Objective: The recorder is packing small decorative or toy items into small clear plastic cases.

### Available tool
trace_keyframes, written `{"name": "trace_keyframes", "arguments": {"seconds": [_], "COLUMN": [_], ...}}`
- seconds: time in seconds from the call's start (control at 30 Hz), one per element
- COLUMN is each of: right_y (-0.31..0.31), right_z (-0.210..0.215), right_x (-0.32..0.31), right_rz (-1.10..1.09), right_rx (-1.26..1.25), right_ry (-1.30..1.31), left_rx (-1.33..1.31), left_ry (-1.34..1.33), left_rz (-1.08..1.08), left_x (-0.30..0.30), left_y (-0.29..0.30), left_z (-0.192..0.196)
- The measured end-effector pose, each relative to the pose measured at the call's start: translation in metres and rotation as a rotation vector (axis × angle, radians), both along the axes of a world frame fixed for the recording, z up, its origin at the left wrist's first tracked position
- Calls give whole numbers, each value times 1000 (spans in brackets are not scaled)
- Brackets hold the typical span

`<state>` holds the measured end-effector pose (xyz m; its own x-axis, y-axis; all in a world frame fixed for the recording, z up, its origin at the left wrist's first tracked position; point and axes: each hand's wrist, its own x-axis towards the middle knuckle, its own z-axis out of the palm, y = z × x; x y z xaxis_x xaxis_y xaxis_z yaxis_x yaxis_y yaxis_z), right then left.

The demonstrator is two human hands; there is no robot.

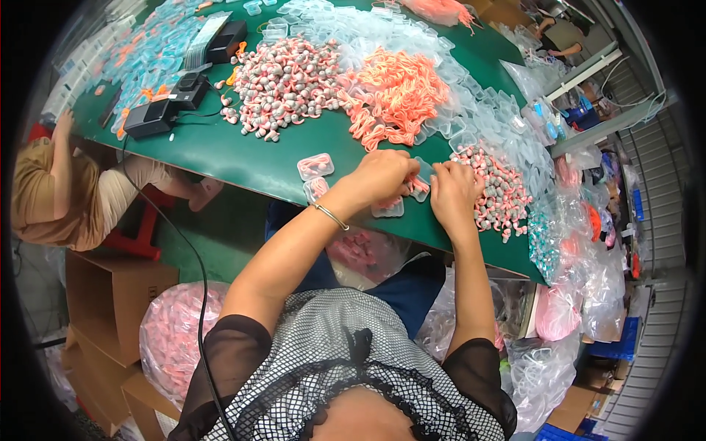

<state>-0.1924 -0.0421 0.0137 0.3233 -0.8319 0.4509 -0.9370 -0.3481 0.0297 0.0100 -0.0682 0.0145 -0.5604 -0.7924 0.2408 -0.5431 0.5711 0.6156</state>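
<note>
A small clear plastic case [419,188] with pink pieces inside lies tilted at the table's near edge, between my two hands. My left hand [384,176] is closed on its left side, fingers bent down and partly hiding the contents. On the other side my right hand [454,194] grips the case's edge with curled fingers; the fingertips are partly hidden. Below my left hand sits another filled clear case [390,209]. To the left are two more clear cases, one [315,166] further back and one [316,189] nearer, holding pink pieces.
Pink-and-grey plug-like pieces form a large heap [283,81] and a smaller pile [496,187] beside my right hand. Orange cords [397,95] and empty clear cases [500,121] lie beyond. Black devices [151,117] stand left, near a seated person [62,187]. A black cable [195,257] hangs down.
</note>
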Motion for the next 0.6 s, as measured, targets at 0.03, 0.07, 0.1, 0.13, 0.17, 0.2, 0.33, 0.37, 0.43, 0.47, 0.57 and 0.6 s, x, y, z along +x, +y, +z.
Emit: {"name": "trace_keyframes", "arguments": {"seconds": [0.03,0.07,0.1,0.13,0.17,0.2,0.33,0.37,0.43,0.47,0.57,0.6], "right_y": [-1,-2,-3,-3,-4,-3,8,12,21,22,12,11], "right_z": [-2,-3,-4,-4,-3,-2,-4,-4,2,2,-10,-10], "right_x": [-1,-2,-1,-3,-5,-6,-2,-1,4,8,-3,0], "right_rz": [-1,-15,-24,-21,-2,14,228,230,348,335,293,286], "right_rx": [-1,0,4,6,62,118,224,225,157,114,50,86], "right_ry": [0,-53,-108,-108,-224,-340,-511,-511,-460,-419,-390,-441], "left_rx": [-1,12,27,29,42,55,-37,-50,-59,-56,-82,-102], "left_ry": [0,-5,-11,-11,36,83,150,97,44,-5,-31,-14], "left_rz": [-1,-8,-9,-6,14,31,76,42,8,-7,-52,-52], "left_x": [0,-1,-1,-1,-3,-4,-4,-3,-2,-2,-6,-3], "left_y": [0,-1,0,1,3,4,0,-3,-6,-8,-7,-6], "left_z": [1,2,2,3,4,4,-12,-15,-14,-14,-8,-7]}}
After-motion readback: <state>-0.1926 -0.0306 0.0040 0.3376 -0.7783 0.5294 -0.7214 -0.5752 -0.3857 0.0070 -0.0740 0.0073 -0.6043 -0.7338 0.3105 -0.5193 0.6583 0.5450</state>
